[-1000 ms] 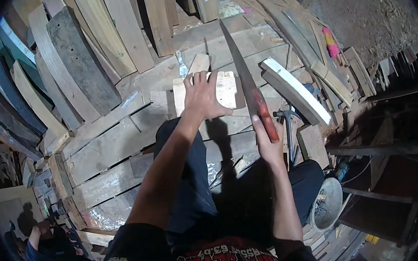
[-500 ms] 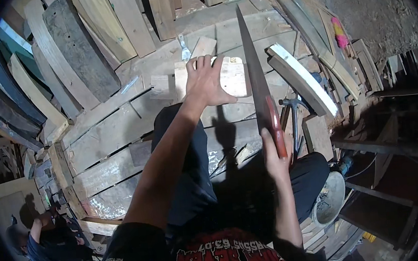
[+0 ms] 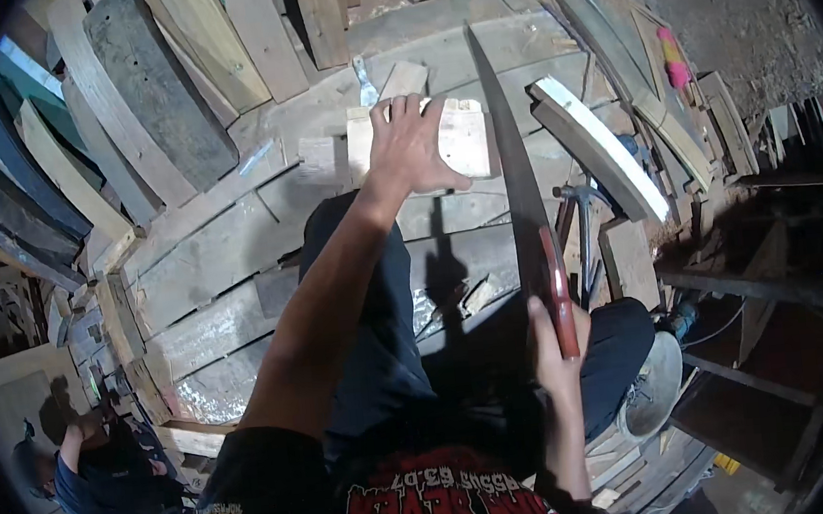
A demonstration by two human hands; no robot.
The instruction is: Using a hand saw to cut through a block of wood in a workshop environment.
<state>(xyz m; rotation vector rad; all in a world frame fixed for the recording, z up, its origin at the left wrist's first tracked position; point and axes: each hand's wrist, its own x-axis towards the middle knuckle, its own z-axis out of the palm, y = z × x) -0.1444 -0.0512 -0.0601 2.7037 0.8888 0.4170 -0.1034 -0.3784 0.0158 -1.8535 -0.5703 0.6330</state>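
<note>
- Closest to us, the handsaw point(image 3: 525, 196) runs out from our right hand point(image 3: 553, 352), blade pointing toward the far edge of the plank surface point(image 3: 204, 262).
- That hand's wrapped snugly round the red handle, thumb along its side.
- There's a hammer point(image 3: 583, 230) near the handle, over toward the surface's right edge.
- Farther out, the pale wooden block point(image 3: 466, 148) sits right under our left hand point(image 3: 408, 148), around the middle of the surface, its right end sticking out bare.
- Left grip's stretched wide: fingertips hooked over the block's far edge, thumb by its near edge, so we're holding it.
- Blade passes just beside that right end; we can't tell if they touch.
- Past the block, toward the far edge: a scraper point(image 3: 365, 83).
</note>
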